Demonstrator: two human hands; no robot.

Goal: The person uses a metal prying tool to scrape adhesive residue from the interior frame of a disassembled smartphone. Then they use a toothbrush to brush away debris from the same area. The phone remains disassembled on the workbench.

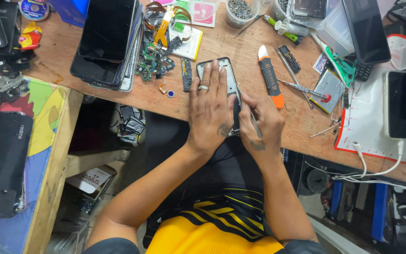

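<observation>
Half the phone frame (225,77) is hiding under our flat, ungripping left hand (208,109); our right hand (261,121) is pinching a thin tool (250,110)

Stacked phones (106,37), orange-tipped pry tool (270,77), screw cup (240,11)

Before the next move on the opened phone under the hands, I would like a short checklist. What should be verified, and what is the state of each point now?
1. Left hand lies flat on the opened grey phone frame and steadies it: ok.
2. Right hand grips the thin metal tool firmly: ok.
3. Tool tip sits at the frame's right edge: cannot tell, the fingers hide it.
4. Frame lies fully on the brown wooden bench: not ok, its near end seems to reach the bench edge.
5. Orange-and-black pry tool is apart from the hands: ok.
6. Small loose circuit parts are apart from the frame: ok.
</observation>
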